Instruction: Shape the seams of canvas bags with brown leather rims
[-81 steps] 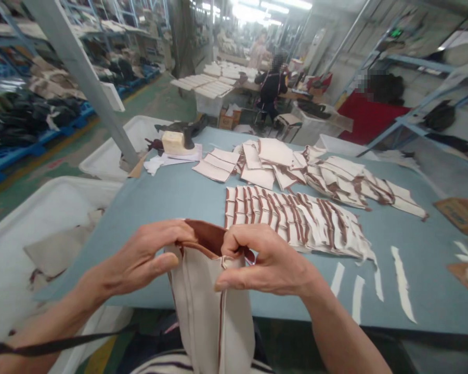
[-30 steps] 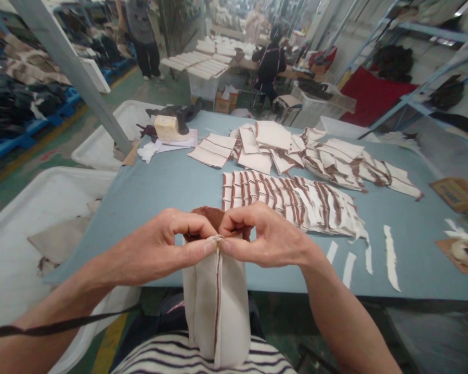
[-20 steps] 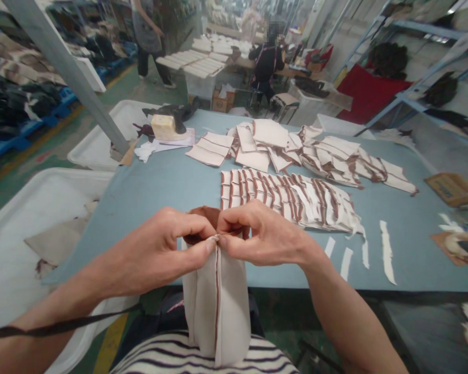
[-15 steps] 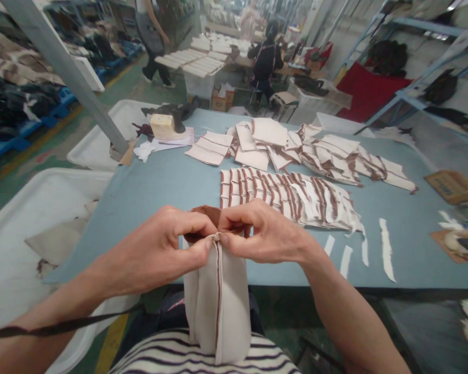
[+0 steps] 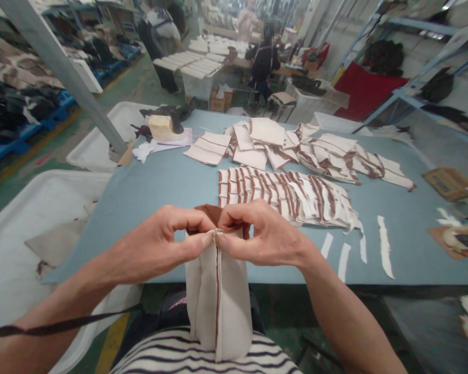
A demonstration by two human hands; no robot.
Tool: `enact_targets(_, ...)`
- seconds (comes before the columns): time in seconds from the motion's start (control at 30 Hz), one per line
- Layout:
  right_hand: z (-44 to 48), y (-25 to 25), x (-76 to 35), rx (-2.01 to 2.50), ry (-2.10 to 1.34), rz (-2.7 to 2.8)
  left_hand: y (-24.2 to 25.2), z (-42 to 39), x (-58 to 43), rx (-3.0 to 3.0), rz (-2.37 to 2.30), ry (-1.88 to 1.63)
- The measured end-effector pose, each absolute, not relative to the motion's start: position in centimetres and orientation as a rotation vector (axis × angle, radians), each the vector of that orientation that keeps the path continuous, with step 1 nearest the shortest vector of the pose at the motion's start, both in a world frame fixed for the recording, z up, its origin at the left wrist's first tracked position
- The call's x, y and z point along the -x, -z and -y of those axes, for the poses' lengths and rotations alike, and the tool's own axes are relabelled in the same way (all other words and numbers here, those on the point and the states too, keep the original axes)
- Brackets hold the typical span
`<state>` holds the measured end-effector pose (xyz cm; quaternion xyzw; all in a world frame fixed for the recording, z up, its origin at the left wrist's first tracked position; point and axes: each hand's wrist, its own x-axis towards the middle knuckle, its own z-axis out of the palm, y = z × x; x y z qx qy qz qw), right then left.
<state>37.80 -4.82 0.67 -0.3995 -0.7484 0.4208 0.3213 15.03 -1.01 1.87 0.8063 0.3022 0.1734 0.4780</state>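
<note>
Between my hands hangs a cream fabric pouch (image 5: 234, 296) with a brown lining and a brown-edged seam down its middle. My left hand (image 5: 171, 236) pinches its top rim just left of the seam, thumb in front and fingers inside. On the other side of the seam my right hand (image 5: 257, 234) pinches the same rim, the two thumbs almost touching. The pouch's lower end rests against the striped shirt. Beyond the hands, a row of folded cream pieces with brown edges (image 5: 253, 187) lies on the blue table (image 5: 159, 182).
A loose pile of cream fabric pieces (image 5: 265, 132) lies at the table's back. White strips (image 5: 384, 246) are to the right. A yellowish block (image 5: 161, 127) sits back left. White bins (image 5: 42, 192) stand left of the table. Two or more people work in the background.
Both hands keep their pinch on the pouch's rim with hardly any movement. The view has shifted slightly. In the background, a person by the stacked panels has turned and bent over.
</note>
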Motion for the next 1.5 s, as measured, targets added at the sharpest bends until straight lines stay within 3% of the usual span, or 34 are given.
enact_targets(1.17,5.7,-1.3,-37.7,1.158,-0.804,2.014,-2.6,1.0,-15.6,-2.366,-0.732,-0.532)
enact_targets(1.5,5.6,-0.7,-37.5,1.171,-0.956,1.865,-2.1,0.5,-15.3,-2.154,-0.747,-0.489)
